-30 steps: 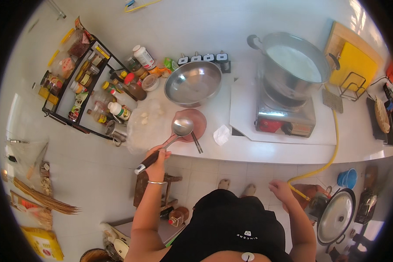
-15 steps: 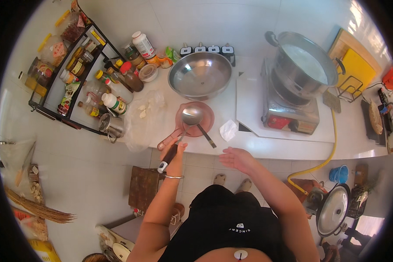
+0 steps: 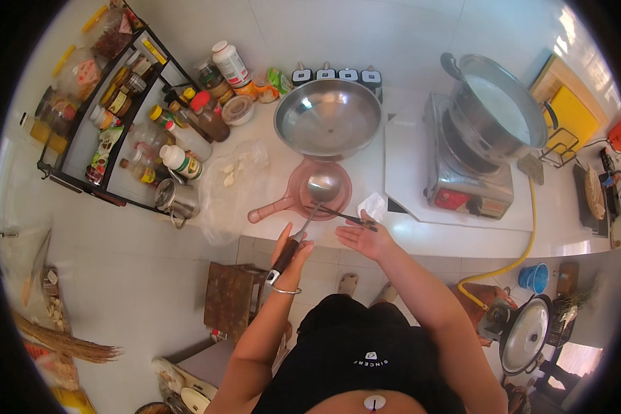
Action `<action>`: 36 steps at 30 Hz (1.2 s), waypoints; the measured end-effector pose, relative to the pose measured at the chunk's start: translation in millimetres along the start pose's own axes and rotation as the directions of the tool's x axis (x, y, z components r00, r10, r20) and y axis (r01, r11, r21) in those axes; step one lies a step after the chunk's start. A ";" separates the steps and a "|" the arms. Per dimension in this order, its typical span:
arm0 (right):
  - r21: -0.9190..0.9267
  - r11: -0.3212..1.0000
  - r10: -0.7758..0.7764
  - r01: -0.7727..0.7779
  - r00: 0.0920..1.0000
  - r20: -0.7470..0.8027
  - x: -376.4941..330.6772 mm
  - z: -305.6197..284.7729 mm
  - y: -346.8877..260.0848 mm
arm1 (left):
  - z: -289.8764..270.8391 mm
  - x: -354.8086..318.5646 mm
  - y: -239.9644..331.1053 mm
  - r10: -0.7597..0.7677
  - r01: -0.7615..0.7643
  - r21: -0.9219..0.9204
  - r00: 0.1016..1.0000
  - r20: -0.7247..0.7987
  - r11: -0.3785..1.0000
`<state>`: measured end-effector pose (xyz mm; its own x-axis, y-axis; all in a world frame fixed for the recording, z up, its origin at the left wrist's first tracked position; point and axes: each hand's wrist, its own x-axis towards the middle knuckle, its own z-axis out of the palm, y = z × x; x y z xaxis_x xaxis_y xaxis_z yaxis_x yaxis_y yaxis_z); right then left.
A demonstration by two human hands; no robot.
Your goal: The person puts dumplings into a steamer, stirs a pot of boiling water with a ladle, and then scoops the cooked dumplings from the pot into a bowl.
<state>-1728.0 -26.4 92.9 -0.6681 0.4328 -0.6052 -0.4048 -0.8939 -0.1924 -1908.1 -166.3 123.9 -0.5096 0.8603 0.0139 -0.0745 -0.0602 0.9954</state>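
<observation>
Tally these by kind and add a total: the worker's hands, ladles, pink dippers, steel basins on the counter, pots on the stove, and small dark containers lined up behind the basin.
Left hand and right hand: 2
Ladle: 1
Pink dipper: 1
Steel basin: 1
Pot on the stove: 1
Small dark containers: 4
Total: 10

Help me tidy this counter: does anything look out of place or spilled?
A crumpled white scrap lies loose on the counter near the right hand, looking like stray litter. I see no clear spill.
</observation>
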 end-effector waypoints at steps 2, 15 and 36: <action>0.021 1.000 -0.009 0.010 1.000 -0.023 -0.1 -5.0 -6.3 | -1.6 0.7 1.7 0.012 -0.012 -0.021 1.000 0.001 1.000; 0.031 0.996 -0.084 0.088 0.990 -0.113 -17.9 -19.1 -23.8 | -15.1 -5.1 -25.6 -0.165 0.162 -0.185 0.986 -0.003 0.969; 0.071 0.980 -0.166 0.185 0.962 -0.216 -53.6 -60.9 -21.9 | -48.2 -15.6 -55.7 -0.414 0.414 -0.048 0.910 0.014 0.909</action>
<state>-1645.3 -37.2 82.5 -0.4408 0.5400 -0.7169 -0.5649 -0.7876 -0.2459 -1937.3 -200.8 63.7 -0.4213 0.8150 -0.3978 -0.3198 0.2769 0.9061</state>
